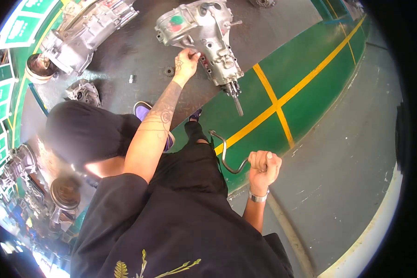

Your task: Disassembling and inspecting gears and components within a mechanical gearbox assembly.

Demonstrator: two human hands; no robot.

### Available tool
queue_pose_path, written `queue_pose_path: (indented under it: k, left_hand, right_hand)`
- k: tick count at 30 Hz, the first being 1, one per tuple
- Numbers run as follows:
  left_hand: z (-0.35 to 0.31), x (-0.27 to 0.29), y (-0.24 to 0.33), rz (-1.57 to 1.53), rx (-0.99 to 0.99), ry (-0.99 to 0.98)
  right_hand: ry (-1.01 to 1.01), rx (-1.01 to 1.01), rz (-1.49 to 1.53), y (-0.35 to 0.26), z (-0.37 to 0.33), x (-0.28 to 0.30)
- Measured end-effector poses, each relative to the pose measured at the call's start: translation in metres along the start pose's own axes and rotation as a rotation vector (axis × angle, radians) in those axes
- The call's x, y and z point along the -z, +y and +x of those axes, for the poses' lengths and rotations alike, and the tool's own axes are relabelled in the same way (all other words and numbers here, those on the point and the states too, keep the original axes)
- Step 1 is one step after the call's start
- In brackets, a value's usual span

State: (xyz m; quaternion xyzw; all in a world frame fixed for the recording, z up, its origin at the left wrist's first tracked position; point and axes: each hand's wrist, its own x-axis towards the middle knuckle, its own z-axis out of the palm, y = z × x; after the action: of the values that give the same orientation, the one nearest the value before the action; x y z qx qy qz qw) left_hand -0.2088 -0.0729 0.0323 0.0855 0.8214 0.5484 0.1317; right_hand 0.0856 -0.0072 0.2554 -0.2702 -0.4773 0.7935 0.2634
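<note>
Near the top centre of the frame, our left hand (186, 64) reaches out at full arm's length and rests on the lower flank of a bare-metal gearbox housing (204, 34). The fingers are curled against the casting, seemingly to hold it steady; we cannot tell whether they pinch anything small. The housing lies on its side on the dark floor mat (139, 60), its shaft (235, 99) pointing down toward the green painted floor (310, 88) and its yellow lines, a position that keeps the casing from rolling and leaves its side within reach. At the centre right, our right hand (263, 167) is closed in a fist around the end of a bent steel crank handle (224, 155), held low and clear of the housing, its far end up by our knee. A second gearbox (85, 32) lies at the upper left, with a smaller casting (82, 92) below it and loose small metal parts (170, 72) just beside our left hand.
</note>
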Motion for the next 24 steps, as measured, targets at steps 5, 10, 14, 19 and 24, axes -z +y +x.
queue_pose_path:
  k: [5, 10, 14, 19, 24]
  left_hand:
    - [-0.008, -0.006, 0.019, -0.096, 0.007, -0.021]
    - [-0.021, -0.022, 0.012, 0.105, -0.252, 0.089]
    - [-0.017, -0.02, -0.013, 0.075, -0.191, 0.021]
    - [-0.018, -0.015, 0.013, -0.319, 0.043, 0.022]
    - [-0.007, -0.022, -0.006, -0.115, -0.041, 0.007]
  right_hand:
    - [0.133, -0.006, -0.043, -0.001, -0.014, 0.035]
    - [0.143, 0.029, -0.008, -0.01, -0.014, 0.047]
    - [0.072, 0.108, 0.013, -0.032, -0.008, 0.038]
    - [-0.08, 0.23, 0.063, -0.078, 0.004, 0.018]
    - [-0.195, 0.25, 0.099, -0.099, 0.032, 0.002]
